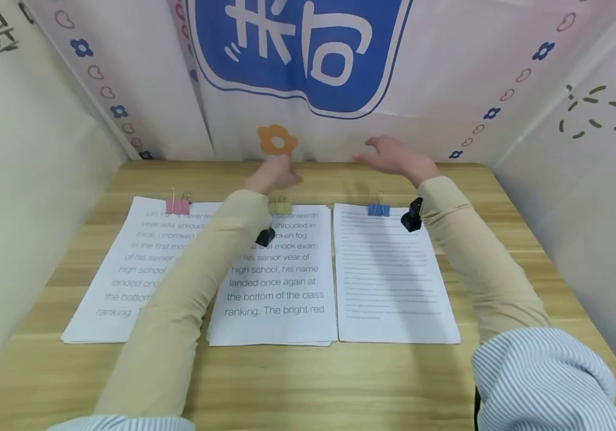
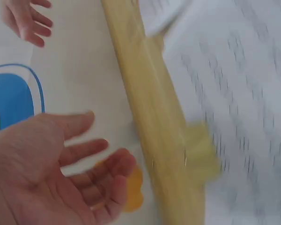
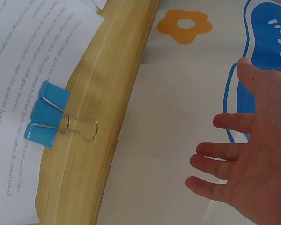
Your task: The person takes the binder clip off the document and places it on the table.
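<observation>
Three stacks of printed paper lie side by side on the wooden table. A pink binder clip holds the left stack, a yellow-green clip the middle stack, and a blue clip the right stack. Both hands hover above the table's far edge, empty. My left hand is open above the yellow-green clip. My right hand is open too, fingers spread, just beyond the blue clip.
White walls enclose the table on three sides; the back one carries a blue logo and an orange flower. Bare wood runs along the near edge and both sides of the papers.
</observation>
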### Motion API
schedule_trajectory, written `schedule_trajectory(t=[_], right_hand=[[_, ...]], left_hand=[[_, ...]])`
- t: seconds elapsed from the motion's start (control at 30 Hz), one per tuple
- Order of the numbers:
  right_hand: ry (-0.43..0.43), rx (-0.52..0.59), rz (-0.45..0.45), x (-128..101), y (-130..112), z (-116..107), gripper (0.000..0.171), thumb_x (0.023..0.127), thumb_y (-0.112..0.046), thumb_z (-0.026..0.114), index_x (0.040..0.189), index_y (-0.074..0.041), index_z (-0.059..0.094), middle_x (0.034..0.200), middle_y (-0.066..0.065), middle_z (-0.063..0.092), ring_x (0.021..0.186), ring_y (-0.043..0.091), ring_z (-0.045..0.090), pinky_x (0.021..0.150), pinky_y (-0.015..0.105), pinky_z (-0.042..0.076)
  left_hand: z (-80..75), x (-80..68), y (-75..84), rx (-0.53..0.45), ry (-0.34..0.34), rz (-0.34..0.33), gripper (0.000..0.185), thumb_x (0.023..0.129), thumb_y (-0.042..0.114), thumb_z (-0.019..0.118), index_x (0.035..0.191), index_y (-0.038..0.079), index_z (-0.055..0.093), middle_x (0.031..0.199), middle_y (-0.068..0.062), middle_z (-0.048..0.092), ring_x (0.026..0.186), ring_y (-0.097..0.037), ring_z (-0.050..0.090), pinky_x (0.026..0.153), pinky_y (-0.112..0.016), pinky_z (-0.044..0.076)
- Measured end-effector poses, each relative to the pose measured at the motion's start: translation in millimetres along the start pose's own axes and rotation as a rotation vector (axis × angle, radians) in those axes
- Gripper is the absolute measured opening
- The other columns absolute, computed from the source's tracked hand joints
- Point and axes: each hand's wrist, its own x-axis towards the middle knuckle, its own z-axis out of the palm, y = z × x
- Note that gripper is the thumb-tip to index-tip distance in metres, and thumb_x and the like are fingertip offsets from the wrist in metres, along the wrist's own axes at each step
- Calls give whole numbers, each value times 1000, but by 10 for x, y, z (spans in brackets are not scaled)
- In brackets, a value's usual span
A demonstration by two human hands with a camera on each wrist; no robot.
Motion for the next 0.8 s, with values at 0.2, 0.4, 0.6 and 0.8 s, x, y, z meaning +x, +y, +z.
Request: schedule_trajectory(t=[0.2,0.4,0.6,0.8], right_hand=[[-37,-50,15,-59,180,19,61,99,-36,42,143,5,32,149,25,33,138,40,31,116,53,29],[-39,-39,22,-70,296,44,57,98,-31,46,141,6,35,146,26,37,134,42,35,114,54,32],[-22,-60,3,-48,400,100,57,97,-30,46,138,8,36,143,28,39,133,43,36,114,54,31],[-12,-25,12,-70,521,210,55,97,-27,49,136,10,39,141,29,41,130,44,39,112,54,34]], left_hand=[[380,27,246,-395,-74,-194,7,90,6,57,85,0,58,74,-9,59,62,-18,57,74,-31,58],[718,167,402,-541,-57,-283,31,88,1,58,117,-7,54,72,-9,58,53,-15,58,70,-30,61],[954,245,461,-809,-100,-321,41,90,-1,54,129,-11,45,66,-9,61,48,-13,60,53,-21,58],[1151,267,509,-998,-101,-356,32,92,-1,52,122,-12,49,69,-12,64,51,-15,64,62,-25,61]])
